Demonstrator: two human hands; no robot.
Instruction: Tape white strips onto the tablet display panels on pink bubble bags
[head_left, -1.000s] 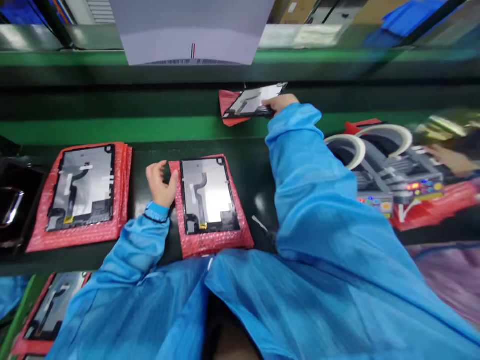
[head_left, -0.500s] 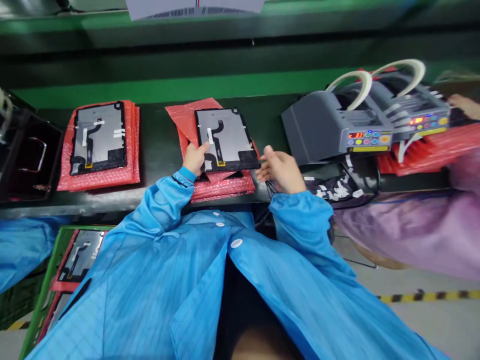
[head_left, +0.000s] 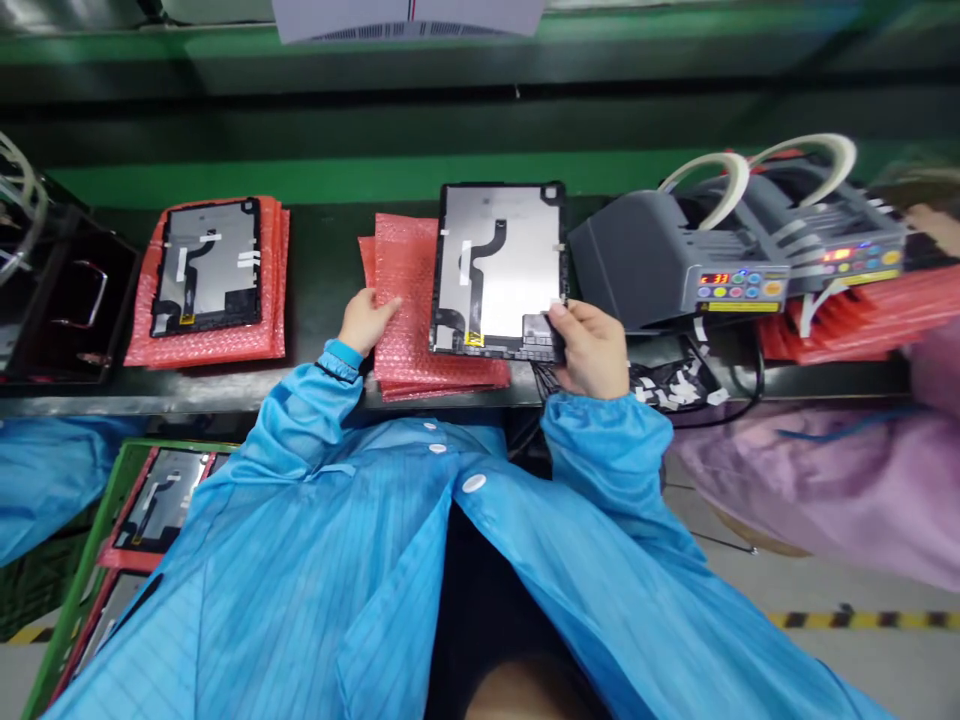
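Note:
My right hand (head_left: 592,345) grips the lower right corner of a flat black-framed panel (head_left: 517,260) with a silvery face and a dark ribbon cable. The panel is raised over the right part of a stack of red bubble-wrap sleeves (head_left: 405,300). My left hand (head_left: 367,320) is at the left edge of these sleeves, its thumb on the top one and its fingers pressed against the side.
At the left, another panel (head_left: 210,265) lies on red bubble wrap (head_left: 274,300). Two grey machines (head_left: 637,260) with displays stand at the right, beside white scraps (head_left: 679,385). A green crate (head_left: 97,560) holds panels below the bench. People sit on both sides.
The panel has moved right and up off the sleeves, now in my right hand. My left hand has let go of it and moved left to the sleeves, which now lie straighter.

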